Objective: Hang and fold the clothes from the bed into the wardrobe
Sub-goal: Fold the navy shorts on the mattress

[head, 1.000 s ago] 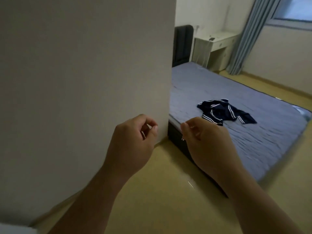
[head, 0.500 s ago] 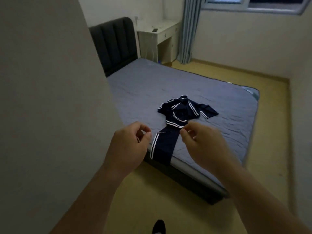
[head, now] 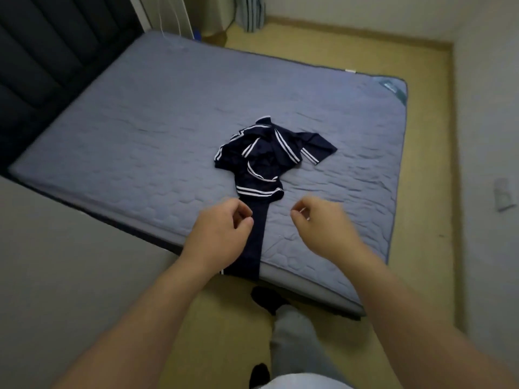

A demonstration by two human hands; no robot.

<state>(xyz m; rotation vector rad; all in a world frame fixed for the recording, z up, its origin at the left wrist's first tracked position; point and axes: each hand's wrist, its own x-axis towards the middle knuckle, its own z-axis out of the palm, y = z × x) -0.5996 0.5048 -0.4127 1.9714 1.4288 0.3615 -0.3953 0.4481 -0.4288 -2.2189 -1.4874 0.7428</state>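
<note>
Since the earlier frame, the person is standing closer to the bed (head: 140,130). The pale panel (head: 70,276) is now sitting off at 8 o'clock, and the navy garment (head: 266,153) is now lying straight ahead at 12 o'clock of both hands.

Position: the garment is lying crumpled near the middle of the mattress. One long strip (head: 257,248) is trailing toward 6 o'clock and hanging over the near edge.

Hand state:
- The left hand (head: 222,237) is hovering just beside the strip, on its 9 o'clock side, with its fingers loosely curled and apparently gripping nothing. Whether the thumb is touching the cloth cannot be told.
- The right hand (head: 323,228) is hovering apart from the strip, on its 3 o'clock side, also loosely curled and empty.

Step in hand, as judged: taking up the garment for hanging or folding.

Recommended procedure:
- Reach past the strip to the heap at 12 o'clock.
- Find the collar or waistband first and grip there with both hands.
- Lift clear of the mattress so the twisted folds are falling open.
- Avoid hauling on the strip alone; that is likely dragging the heap into a tighter knot.

Count:
- Bed: one
- Dark headboard (head: 42,51), at 10 o'clock: one
- Curtain (head: 250,12), at 12 o'clock: one
- Hands: two
- Striped heap: one, and whether it is holding one piece or two cannot be told
</note>
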